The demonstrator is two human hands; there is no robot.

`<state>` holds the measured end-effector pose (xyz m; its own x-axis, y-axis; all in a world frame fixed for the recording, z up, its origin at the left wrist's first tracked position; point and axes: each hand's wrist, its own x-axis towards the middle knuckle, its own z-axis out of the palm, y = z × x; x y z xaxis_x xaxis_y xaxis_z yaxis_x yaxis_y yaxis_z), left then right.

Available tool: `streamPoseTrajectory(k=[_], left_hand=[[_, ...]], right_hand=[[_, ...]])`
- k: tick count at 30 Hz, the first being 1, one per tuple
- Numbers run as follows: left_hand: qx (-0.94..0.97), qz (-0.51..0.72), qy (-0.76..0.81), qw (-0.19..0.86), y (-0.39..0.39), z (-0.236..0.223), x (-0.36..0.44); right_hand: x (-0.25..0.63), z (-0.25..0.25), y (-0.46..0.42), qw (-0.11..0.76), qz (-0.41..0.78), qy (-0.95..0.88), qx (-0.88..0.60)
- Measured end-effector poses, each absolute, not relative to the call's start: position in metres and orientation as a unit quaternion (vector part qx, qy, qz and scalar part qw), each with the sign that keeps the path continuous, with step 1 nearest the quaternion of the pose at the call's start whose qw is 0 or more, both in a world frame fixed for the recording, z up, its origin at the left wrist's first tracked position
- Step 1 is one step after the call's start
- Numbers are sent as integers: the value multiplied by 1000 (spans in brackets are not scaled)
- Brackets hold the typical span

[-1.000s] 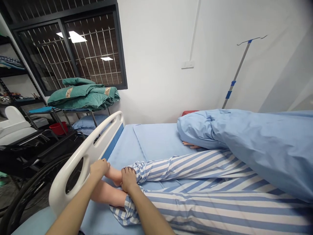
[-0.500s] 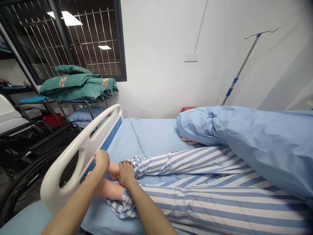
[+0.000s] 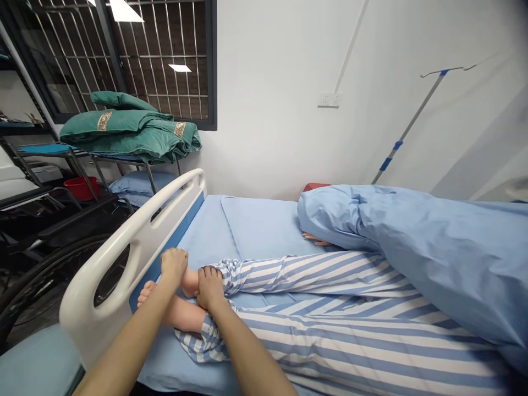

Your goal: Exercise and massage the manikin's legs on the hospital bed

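A doll-like figure in blue-and-white striped trousers (image 3: 313, 330) lies on the bed, with its smooth bare feet toward the footboard. My left hand (image 3: 174, 264) is closed around the front of the far foot (image 3: 190, 282), and its toes are hidden by my fingers. Just above that heel, my right hand (image 3: 210, 287) grips the ankle at the bunched trouser cuff. The near foot (image 3: 147, 291) rests on the sheet under my left forearm, its toes showing on the left. A blue quilt (image 3: 412, 236) lies folded back over the figure's upper part, with a hand's fingers (image 3: 317, 240) poking out beneath it.
The white footboard (image 3: 136, 242) stands close to the left of the feet. Beyond it are a wheelchair (image 3: 61, 236), a red bucket (image 3: 81, 188) and green folded bedding (image 3: 132, 132) on a metal-framed chair. An IV pole (image 3: 408, 129) rises behind the bed at right.
The view has shifted slightly. My left hand has come a little away from the footboard, and the far foot's toes beside it are now covered. My right hand keeps its hold on the ankle.
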<state>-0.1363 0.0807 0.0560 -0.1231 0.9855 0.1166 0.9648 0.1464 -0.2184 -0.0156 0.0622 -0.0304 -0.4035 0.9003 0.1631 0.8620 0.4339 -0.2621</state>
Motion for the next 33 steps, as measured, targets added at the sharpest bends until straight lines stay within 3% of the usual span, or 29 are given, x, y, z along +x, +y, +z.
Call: streamPoseTrajectory(k=[18,24,29,33], left_hand=[[-669,0,-725,164,19,54,-175],[-653,-133,-726,170,-13,32,-192],[-639,-124,-737,181,-15,37,-185],[-639,-139,-733,186,-15,34,-183]], right_hand=[[-14,-30,58,172,72,-840,-510],[-13,-28,59,167,87,-842,-506],[-11,-11,57,136,136,-842,-505],[-15,11,37,199,114,-845,-483]])
